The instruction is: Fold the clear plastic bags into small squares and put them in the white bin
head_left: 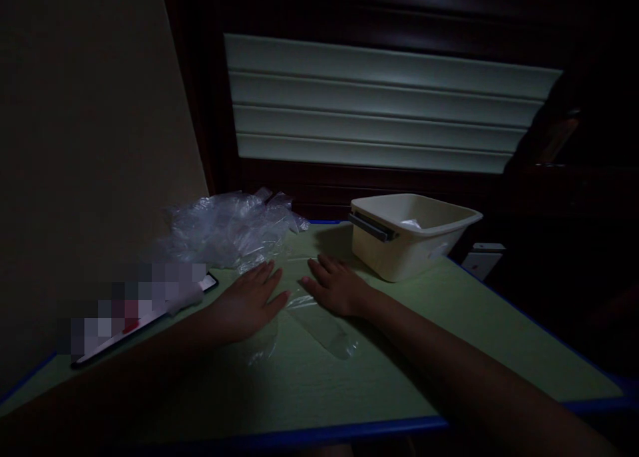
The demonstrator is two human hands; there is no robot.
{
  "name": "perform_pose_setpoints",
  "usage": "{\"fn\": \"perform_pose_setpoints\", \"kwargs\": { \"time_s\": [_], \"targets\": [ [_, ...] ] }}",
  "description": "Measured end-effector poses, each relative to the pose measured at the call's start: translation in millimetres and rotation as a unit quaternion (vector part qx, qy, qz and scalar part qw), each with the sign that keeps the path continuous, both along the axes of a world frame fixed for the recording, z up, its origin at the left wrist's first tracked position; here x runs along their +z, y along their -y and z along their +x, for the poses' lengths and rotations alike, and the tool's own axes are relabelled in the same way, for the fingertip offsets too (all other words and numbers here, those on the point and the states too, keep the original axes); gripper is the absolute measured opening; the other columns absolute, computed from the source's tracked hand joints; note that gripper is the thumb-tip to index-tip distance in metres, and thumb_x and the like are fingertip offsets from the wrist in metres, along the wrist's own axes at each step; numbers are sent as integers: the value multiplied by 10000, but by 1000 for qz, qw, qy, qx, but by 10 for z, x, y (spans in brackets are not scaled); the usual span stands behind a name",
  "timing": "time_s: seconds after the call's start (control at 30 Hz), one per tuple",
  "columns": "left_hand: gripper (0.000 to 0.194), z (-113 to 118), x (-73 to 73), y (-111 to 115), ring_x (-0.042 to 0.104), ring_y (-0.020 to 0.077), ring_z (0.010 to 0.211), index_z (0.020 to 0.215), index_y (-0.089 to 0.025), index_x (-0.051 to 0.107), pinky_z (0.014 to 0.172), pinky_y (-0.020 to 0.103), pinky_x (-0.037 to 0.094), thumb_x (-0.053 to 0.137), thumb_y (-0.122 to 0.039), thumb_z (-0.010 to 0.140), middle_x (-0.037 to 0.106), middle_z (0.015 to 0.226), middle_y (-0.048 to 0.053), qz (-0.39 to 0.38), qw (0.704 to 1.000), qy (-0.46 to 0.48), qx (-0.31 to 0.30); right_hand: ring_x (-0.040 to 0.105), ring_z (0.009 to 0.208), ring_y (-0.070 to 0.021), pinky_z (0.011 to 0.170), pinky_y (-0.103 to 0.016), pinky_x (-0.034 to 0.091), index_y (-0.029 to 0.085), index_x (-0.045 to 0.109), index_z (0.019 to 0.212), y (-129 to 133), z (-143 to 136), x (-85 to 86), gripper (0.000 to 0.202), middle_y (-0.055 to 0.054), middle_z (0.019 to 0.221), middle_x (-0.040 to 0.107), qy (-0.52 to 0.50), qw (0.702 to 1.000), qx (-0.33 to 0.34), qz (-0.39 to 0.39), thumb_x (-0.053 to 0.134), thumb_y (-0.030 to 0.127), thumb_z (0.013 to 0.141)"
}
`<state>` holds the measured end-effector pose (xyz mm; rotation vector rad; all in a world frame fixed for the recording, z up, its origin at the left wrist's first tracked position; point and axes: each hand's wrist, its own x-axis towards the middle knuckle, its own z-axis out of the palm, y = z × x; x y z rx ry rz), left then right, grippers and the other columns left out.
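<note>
1. Forearms (439,350) come in from both lower corners and slant inward, which puts both hands on the same patch of plastic.
2. Beneath them is the green table (449,324), edged in blue; its flat top gives the thin plastic firm backing.
3. Behind it is a dark frame with a pale slatted panel (379,111).
4. Toward the far left of the tabletop sits a crumpled heap of clear plastic (224,227), probably put there to be within reach yet off the middle.
5. Far right, a cream tub (399,257) with a dark handle stands upright and open-topped, something pale (412,223) inside; its place leaves the middle for the hands.
6. Between and under the hands lies the clear plastic piece (327,334), spread on the tabletop near the heap, its rounded end toward the camera.
7. On the left, a dark-rimmed flat object (144,317) is partly blurred out, so I cannot tell what it is.
8. The left hand (244,304) and the right hand (339,287) rest palm down, fingers wide and gripping nothing, likely so the slippery film stays flat.
9. Past the right edge is a small white box (483,261); its support is too dark to make out.
</note>
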<state>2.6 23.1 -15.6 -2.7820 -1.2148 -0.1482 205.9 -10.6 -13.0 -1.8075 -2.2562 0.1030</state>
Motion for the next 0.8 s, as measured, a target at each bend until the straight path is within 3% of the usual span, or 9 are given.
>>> {"fn": "perform_pose_setpoints", "kwargs": {
  "time_s": [0.13,0.23,0.33,0.4,0.47,0.6,0.7,0.8],
  "targets": [
    [588,24,18,42,263,328,1350,1353,-3,403,1088,439,249,313,-412,940,320,1435,239,-2,1000,-3,8,408,1265,-334,1003,-542,323,99,458,1308,16,89,74,515,-200,1367,451,-9,996,-85,6,420,455,938],
    [553,15,-2,58,280,335,1343,1325,-8,442,1090,437,249,332,-392,942,367,1410,236,7,1000,5,5,361,1293,-356,1017,-502,312,31,430,1317,105,19,227,514,-264,1387,393,-18,994,-101,47,372,388,953],
    [499,8,-48,56,308,331,1332,1287,-42,485,1096,445,242,355,-375,939,420,1386,213,24,1000,20,-2,248,1362,-281,1089,-400,233,50,337,1389,235,-166,338,500,-202,1482,267,-31,994,-51,94,312,321,970],
    [483,9,-79,50,321,338,1324,1282,-44,483,1087,471,255,370,-359,933,421,1383,217,39,999,28,-2,380,1297,-204,1055,-293,312,75,364,1380,320,-303,322,471,-158,1440,367,-43,995,-4,89,280,306,978],
    [482,12,-106,44,337,352,1313,1273,-26,485,1070,495,281,360,-349,938,420,1376,237,53,998,34,-4,452,1243,-187,1027,-263,355,46,406,1353,388,-399,245,461,-161,1378,457,-49,996,33,71,280,278,974],
    [458,7,-167,31,388,343,1285,1239,-52,522,1049,487,329,344,-366,956,476,1337,227,79,995,48,-29,375,1308,-268,1089,-391,281,18,447,1341,491,-339,90,491,-210,1399,433,-37,995,83,34,351,304,955],
    [437,-15,-228,26,404,353,1272,1236,-73,516,1019,521,357,374,-373,952,482,1329,229,101,991,80,-46,260,1361,-303,1098,-491,230,75,356,1410,603,-79,61,558,-197,1468,305,-5,993,121,-12,329,406,962],
    [343,-49,-253,24,378,346,1291,1198,-106,540,1019,528,357,393,-289,948,497,1325,199,106,984,120,-74,178,1385,-288,1097,-530,205,109,265,1447,736,207,80,577,-156,1504,206,19,992,107,-58,275,438,973]
  ]
}}
